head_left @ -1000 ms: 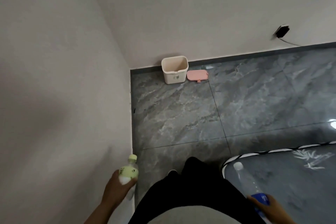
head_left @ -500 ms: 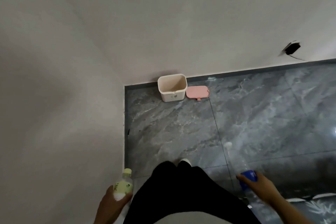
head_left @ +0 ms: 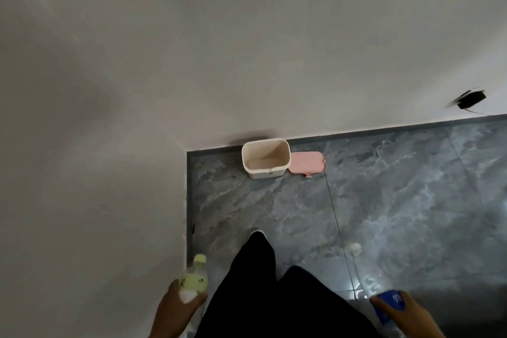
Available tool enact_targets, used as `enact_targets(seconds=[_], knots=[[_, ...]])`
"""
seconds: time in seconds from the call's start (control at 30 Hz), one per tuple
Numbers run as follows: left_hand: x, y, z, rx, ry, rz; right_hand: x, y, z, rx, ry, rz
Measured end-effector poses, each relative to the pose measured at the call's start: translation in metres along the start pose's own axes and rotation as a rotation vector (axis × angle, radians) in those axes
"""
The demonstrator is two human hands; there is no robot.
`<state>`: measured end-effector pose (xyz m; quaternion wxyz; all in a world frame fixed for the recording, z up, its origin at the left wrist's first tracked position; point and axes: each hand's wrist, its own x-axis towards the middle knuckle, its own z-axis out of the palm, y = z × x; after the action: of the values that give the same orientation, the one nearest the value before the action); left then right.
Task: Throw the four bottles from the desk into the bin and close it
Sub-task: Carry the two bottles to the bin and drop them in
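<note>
Closer now than a moment before, the cream bin [head_left: 265, 158] stood open against the wall in the corner, its pink lid [head_left: 306, 162] lying flat on the grey floor [head_left: 397, 200] just to its right. Her left hand [head_left: 178, 307] gripped a green-labelled bottle [head_left: 193, 280], and her right hand [head_left: 403, 315] clasped a clear, blue-labelled bottle [head_left: 375, 282].
</note>
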<state>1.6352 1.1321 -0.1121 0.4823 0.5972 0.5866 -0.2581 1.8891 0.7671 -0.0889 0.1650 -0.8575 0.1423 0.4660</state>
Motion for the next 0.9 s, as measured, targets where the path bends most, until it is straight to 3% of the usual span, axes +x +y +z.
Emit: enact_targets(seconds=[0.1,0.27,0.57,0.9], knots=[[0.023,0.040,-0.010,0.068,0.061,0.111,0.006,-0.032,-0.010,0.001,-0.024,0.042],[0.070,0.124,-0.021,0.065,-0.037,0.115,0.046,-0.091,-0.032,0.002,-0.051,0.007],[0.177,0.258,0.028,0.242,0.093,0.230,0.190,-0.223,-0.060,-0.115,-0.181,-0.304],[0.390,0.313,0.106,0.689,0.131,0.452,0.350,-0.311,0.023,-0.235,-0.241,-0.509]])
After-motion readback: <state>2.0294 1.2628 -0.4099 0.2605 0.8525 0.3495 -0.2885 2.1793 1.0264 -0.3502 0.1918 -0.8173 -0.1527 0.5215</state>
